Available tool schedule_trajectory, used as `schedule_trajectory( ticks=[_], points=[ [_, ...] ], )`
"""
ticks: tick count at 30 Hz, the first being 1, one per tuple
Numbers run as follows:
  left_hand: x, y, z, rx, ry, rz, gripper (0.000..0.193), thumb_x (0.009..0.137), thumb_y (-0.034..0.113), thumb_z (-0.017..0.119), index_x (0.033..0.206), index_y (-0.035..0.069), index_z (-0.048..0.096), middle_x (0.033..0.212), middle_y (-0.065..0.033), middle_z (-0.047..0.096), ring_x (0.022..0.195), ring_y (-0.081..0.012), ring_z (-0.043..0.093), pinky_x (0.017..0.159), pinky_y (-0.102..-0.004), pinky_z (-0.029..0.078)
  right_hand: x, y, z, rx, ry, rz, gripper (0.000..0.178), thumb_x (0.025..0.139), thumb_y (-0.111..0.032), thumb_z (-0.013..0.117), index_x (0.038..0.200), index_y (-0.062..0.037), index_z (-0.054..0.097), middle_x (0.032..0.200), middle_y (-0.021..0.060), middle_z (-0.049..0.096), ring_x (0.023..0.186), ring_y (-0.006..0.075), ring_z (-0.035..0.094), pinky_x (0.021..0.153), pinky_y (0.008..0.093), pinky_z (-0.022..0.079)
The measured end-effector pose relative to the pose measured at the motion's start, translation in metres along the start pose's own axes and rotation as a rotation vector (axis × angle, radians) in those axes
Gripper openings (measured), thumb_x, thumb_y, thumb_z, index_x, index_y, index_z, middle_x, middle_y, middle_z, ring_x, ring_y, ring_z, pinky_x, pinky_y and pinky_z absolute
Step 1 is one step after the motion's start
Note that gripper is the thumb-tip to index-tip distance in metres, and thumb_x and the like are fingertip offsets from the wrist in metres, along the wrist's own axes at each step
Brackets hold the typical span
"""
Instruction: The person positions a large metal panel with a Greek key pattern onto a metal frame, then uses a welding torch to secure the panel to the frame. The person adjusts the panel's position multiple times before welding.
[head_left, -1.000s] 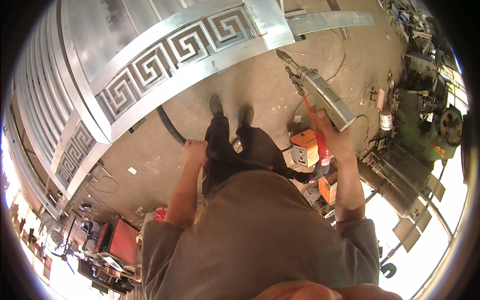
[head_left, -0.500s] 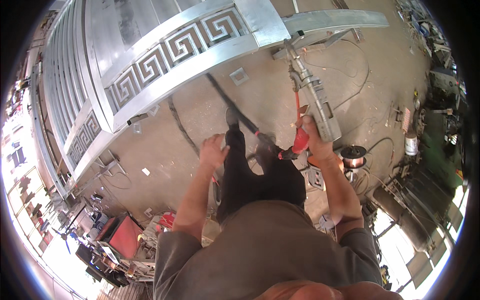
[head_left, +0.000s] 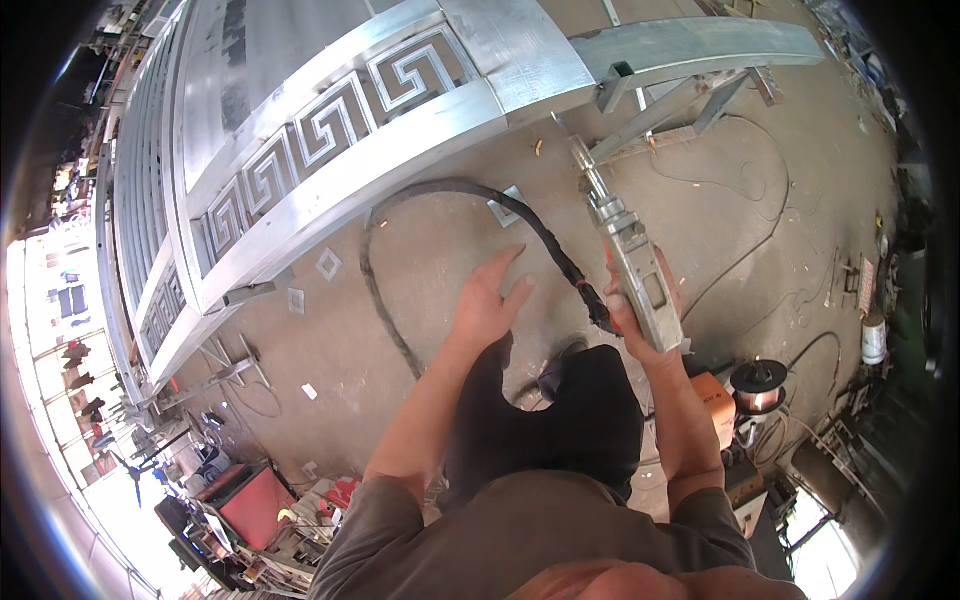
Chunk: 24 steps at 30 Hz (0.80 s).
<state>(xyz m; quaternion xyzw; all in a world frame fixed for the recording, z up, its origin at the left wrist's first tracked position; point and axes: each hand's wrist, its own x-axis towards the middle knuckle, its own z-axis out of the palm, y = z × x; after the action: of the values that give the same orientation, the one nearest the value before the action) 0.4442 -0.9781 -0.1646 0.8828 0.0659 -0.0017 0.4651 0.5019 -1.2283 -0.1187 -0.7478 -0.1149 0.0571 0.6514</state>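
Observation:
My right hand [head_left: 655,340] is wrapped round the grip of a silver welding gun [head_left: 632,255]. Its thin nozzle points away from me, toward the lower edge of a large shiny metal gate [head_left: 405,150] with square spiral cut-outs. I cannot tell whether the tip touches the metal. From the grip a black sheathed cable [head_left: 545,235] arcs left over the floor and back toward my legs. My left hand [head_left: 490,300] hovers empty in front of my knees, thumb and fingers apart.
A metal beam [head_left: 700,52] sticks out right of the gate, above a steel support [head_left: 655,130]. Small diamond-shaped plates [head_left: 328,264] lie on the floor. By my right arm are a copper wire spool [head_left: 758,388] and an orange machine [head_left: 712,402]; a red box [head_left: 250,505] stands behind left.
My left hand has moved forward and to the right, toward the cable. The gun has shifted slightly nearer and its red grip is now mostly hidden. The cable has swung into a wide arc.

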Motion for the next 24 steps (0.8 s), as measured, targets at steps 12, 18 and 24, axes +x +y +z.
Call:
schedule_trajectory(
  ticks=[12, 18, 24],
  points=[
    [0.080, 0.022, 0.004, 0.088, 0.261, 0.530, 0.067, 0.090, 0.033, 0.081, 0.143, -0.001, 0.058, 0.143, -0.0216, 0.061, 0.132, -0.0408, 0.057, 0.115, -0.0487, 0.042, 0.018, 0.076, 0.012, -0.002, -0.104, -0.306, 0.083, 0.091, -0.029, 0.083, 0.153, 0.0058, 0.042, 0.107, 0.0125, 0.073, 0.083, 0.0165, 0.070, 0.078, 0.0308, 0.058],
    [0.079, 0.011, 0.048, -0.535, 0.059, 0.315, 0.094, 0.096, 0.037, 0.078, 0.162, -0.006, 0.026, 0.151, -0.0272, 0.053, 0.143, -0.0351, 0.051, 0.119, -0.0462, 0.039, 0.032, 0.087, 0.021, 0.205, -0.113, -0.245, 0.081, 0.093, -0.030, 0.081, 0.154, 0.0056, 0.043, 0.120, 0.0106, 0.068, 0.097, 0.0161, 0.068, 0.088, 0.0342, 0.057],
    [0.059, 0.003, 0.092, -0.966, -0.119, 0.308, 0.085, 0.110, 0.032, 0.060, 0.166, -0.003, 0.007, 0.158, -0.0194, 0.043, 0.144, -0.0263, 0.045, 0.123, -0.0407, 0.033, 0.037, 0.107, 0.028, 0.076, -0.110, -0.370, 0.068, 0.093, -0.030, 0.079, 0.146, 0.0026, 0.050, 0.130, 0.0136, 0.065, 0.119, 0.0225, 0.063, 0.102, 0.0376, 0.051]
  ],
)
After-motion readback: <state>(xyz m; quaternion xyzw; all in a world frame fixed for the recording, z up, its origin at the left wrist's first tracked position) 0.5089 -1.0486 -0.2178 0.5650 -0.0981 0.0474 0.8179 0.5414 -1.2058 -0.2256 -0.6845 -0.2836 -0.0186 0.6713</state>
